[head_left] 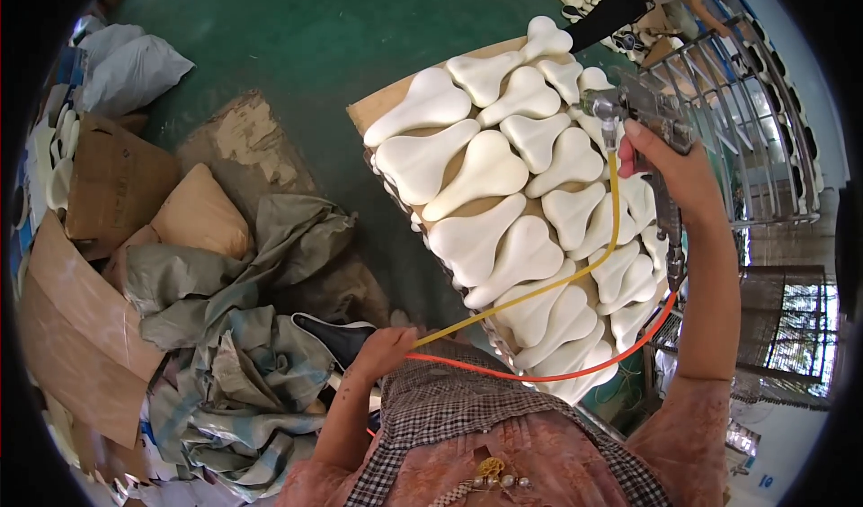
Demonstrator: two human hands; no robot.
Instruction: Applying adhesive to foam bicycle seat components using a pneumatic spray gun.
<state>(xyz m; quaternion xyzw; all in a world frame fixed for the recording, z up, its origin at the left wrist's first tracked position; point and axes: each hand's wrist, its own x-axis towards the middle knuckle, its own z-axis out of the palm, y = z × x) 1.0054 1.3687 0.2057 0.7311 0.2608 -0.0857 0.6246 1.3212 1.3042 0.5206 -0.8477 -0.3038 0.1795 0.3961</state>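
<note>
My right hand (663, 164) is wrapped around the grip of a metal spray gun (649, 107), raised over the right side of a stack of pads. A yellow hose (562, 282) and an orange-red hose (539, 378) run from the gun toward my left hand (385, 352), which is closed around them at waist height. Just beyond that hand shows a dark saddle-shaped piece with a pale edge (334, 336); whether the fingers touch it is hidden. Many cream-white foam bicycle saddle pads (490, 170) lie close together on a cardboard sheet (382, 102).
Crumpled grey-green tarpaulin (238, 278) and cardboard boxes (121, 183) crowd the left. A grey-white sack (135, 71) lies farther back on the green floor (297, 31). At the right stands a metal rack (719, 116); near it, a co-worker's arm (710, 13) shows beside more pads.
</note>
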